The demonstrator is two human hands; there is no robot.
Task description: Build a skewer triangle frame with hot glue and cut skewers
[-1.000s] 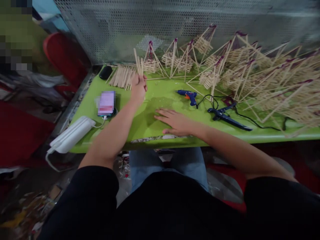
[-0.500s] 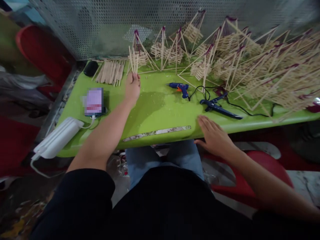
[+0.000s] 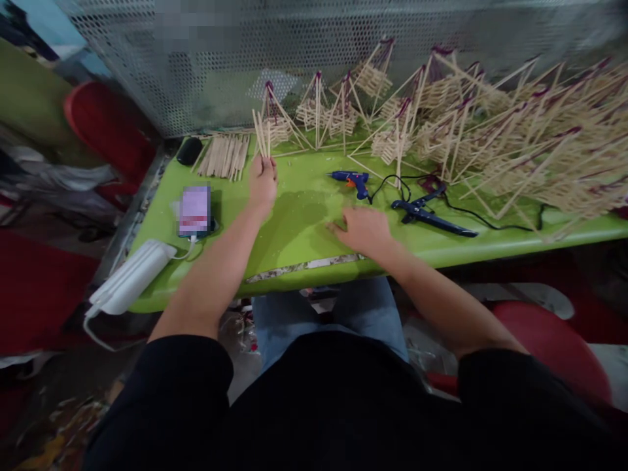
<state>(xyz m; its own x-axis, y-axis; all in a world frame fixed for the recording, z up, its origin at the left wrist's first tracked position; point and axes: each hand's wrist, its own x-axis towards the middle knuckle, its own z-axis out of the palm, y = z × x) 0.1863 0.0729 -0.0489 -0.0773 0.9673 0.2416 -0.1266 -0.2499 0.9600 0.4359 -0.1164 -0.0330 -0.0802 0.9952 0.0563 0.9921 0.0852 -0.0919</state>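
Several thin wooden sticks (image 3: 261,136) stand upright, fanned out at the top, in the closed fingers of my left hand (image 3: 263,183). Just behind them is a small stick structure (image 3: 277,129) with a purple-tied peak. My right hand (image 3: 363,229), fingers apart and holding nothing, is over the front middle of the green table (image 3: 294,226). Beyond it lies a blue glue gun (image 3: 357,182) with an orange trigger. A dark blue cutter tool (image 3: 432,214) rests to its right. Flat sticks (image 3: 223,157) lie in a bunch left of my left hand.
Many stick structures (image 3: 515,137) crowd the right and back of the table before a perforated metal panel (image 3: 206,85). At left are a black object (image 3: 189,151), a phone (image 3: 195,210) and a white power strip (image 3: 132,276). A black cord (image 3: 490,222) runs right.
My right hand has moved left and inward from beside the cutter tool. My left hand still holds the sticks in about the same place. The view has shifted slightly.
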